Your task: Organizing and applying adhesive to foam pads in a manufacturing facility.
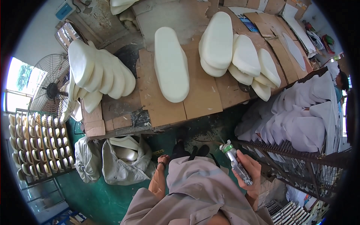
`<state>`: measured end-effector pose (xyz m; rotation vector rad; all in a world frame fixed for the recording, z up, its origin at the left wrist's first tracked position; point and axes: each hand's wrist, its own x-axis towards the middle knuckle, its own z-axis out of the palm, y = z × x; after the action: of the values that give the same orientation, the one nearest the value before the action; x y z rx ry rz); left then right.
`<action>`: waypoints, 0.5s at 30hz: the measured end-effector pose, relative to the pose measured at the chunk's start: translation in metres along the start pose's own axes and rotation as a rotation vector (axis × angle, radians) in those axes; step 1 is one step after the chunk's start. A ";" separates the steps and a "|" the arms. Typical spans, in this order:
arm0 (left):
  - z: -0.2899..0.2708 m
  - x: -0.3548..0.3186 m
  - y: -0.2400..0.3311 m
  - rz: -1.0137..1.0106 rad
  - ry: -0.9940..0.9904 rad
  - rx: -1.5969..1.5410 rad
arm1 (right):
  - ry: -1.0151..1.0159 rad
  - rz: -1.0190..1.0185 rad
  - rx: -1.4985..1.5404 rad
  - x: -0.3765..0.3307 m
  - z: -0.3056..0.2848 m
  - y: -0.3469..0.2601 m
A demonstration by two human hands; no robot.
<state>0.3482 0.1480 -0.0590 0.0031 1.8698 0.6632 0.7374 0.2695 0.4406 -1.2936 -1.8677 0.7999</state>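
Observation:
My right hand is wrapped round a handheld tool with a green ring-shaped head and a dark, silvery body, held in front of my right side. My left hand hangs low by my left side, below the bench edge and near a pale sack; its fingers are too small and foreshortened to read. A long cream foam pad, narrow at the far end and wider at the near end, lies alone on the cardboard-covered bench. Neither hand touches it.
More foam pads lean in a row at left; others lie stacked at right. A fan and filled rack stand left. Sacks sit under the bench. White sheet-like pieces pile on a right-hand rack; a person is beyond.

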 end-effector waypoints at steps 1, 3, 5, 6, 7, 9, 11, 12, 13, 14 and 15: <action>0.007 -0.003 0.004 -0.018 0.004 -0.047 | -0.045 -0.028 0.012 -0.004 -0.001 0.002; 0.017 -0.015 0.015 -0.045 0.011 -0.097 | 0.042 -0.001 -0.036 -0.009 0.000 0.005; 0.025 -0.024 0.025 -0.079 -0.025 -0.267 | -0.006 0.027 -0.046 -0.014 -0.005 0.007; 0.026 -0.027 0.029 -0.084 -0.021 -0.265 | -0.009 0.033 -0.043 -0.016 -0.006 0.008; 0.028 -0.029 0.032 -0.056 -0.038 -0.194 | -0.025 0.020 -0.014 -0.018 -0.007 0.008; 0.031 -0.031 0.037 -0.034 -0.049 -0.125 | -0.048 0.009 0.020 -0.021 -0.010 0.009; 0.035 -0.031 0.042 -0.040 -0.075 -0.175 | -0.045 0.049 -0.028 -0.024 -0.013 0.015; 0.037 -0.032 0.046 0.000 -0.094 -0.094 | -0.110 0.028 -0.001 -0.026 -0.016 0.012; 0.040 -0.032 0.052 0.000 -0.095 -0.094 | -0.109 0.028 -0.002 -0.028 -0.015 0.011; 0.040 -0.031 0.057 0.027 -0.109 -0.145 | -0.096 0.034 0.003 -0.028 -0.014 0.012; 0.045 -0.033 0.063 0.050 -0.130 -0.191 | -0.082 0.047 0.001 -0.030 -0.014 0.013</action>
<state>0.3806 0.2110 -0.0137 -0.0302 1.6802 0.8541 0.7629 0.2463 0.4322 -1.3268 -1.9064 0.8906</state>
